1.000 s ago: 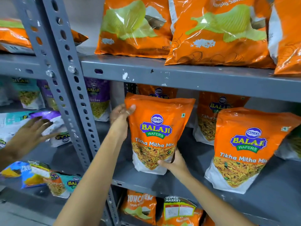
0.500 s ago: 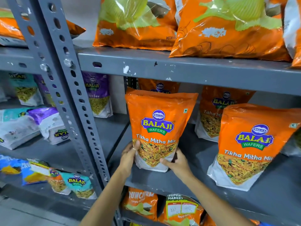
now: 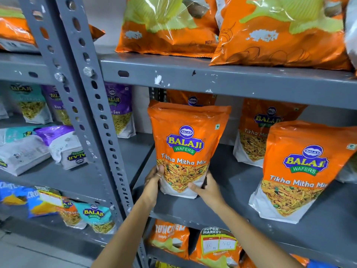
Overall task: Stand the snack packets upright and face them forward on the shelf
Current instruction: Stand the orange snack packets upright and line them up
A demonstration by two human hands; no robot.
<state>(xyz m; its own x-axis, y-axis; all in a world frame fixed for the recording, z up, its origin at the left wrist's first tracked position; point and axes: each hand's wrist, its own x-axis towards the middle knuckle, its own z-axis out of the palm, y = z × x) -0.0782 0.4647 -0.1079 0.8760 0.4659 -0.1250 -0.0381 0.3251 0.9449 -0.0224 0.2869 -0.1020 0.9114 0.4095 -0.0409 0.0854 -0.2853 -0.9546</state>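
An orange Tikha Mitha Mix packet stands upright on the grey middle shelf, label facing me. My left hand grips its lower left corner and my right hand grips its lower right corner. A second identical packet stands upright to the right, front forward. Two more orange packets stand behind them near the back wall. On the left bay, a purple-and-white packet and a teal-and-white one lie flat.
A perforated grey upright post divides the two bays. The shelf above carries large orange chip bags. Purple and teal packets stand at the back left. Lower shelves hold blue, teal and orange packets.
My left hand slid from the packet's top left corner down to its lower left corner. Another person's hand at the left shelf has gone from view. The camera moved closer.
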